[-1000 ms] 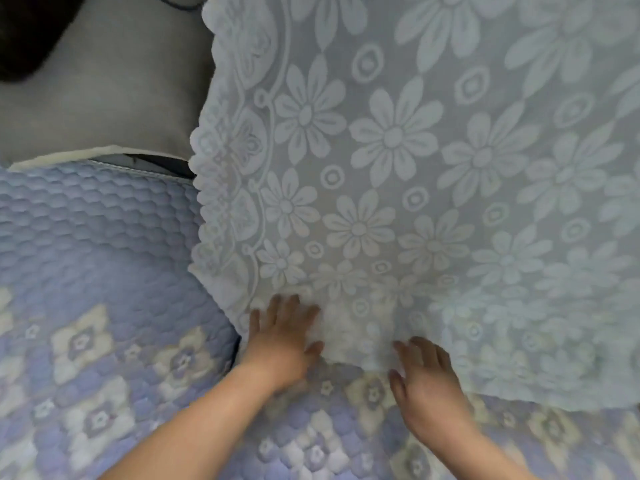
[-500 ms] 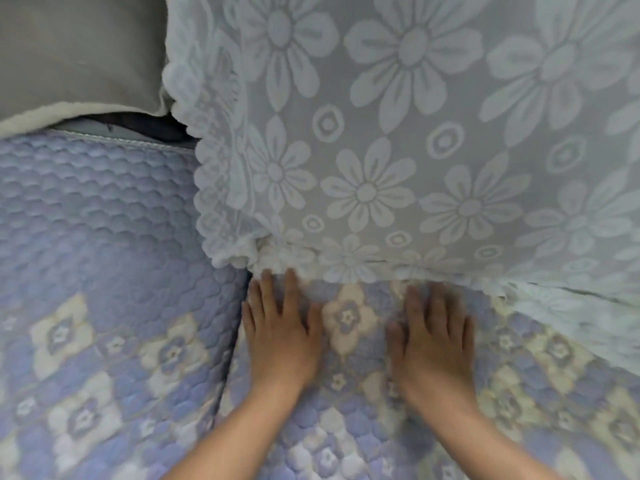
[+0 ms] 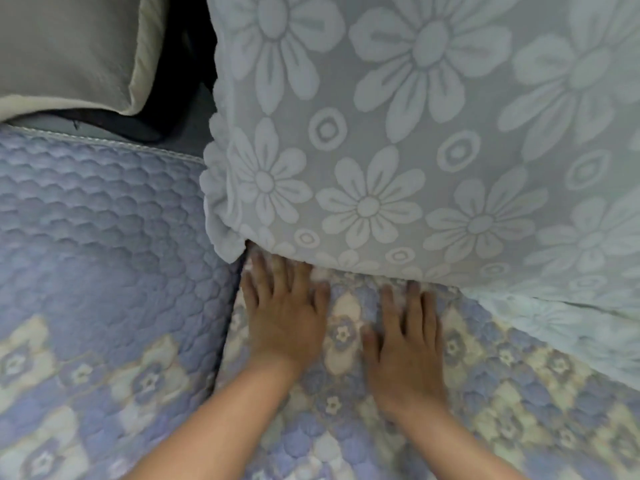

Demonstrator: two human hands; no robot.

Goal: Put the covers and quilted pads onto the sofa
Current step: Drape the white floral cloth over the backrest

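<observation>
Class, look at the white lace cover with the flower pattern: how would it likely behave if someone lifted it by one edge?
The lace cover would probably flop and drape, since it already sags over the cushion and folds at its scalloped edge. It looks thin and see-through, so likely light. Its open weave might snag on fingers.

No text, label, brand, number or sign can be read anywhere in the head view (the marks on the lace cover [image 3: 415,150] and on the quilted pads [image 3: 104,254] are woven flowers and rings, not letters).
</observation>
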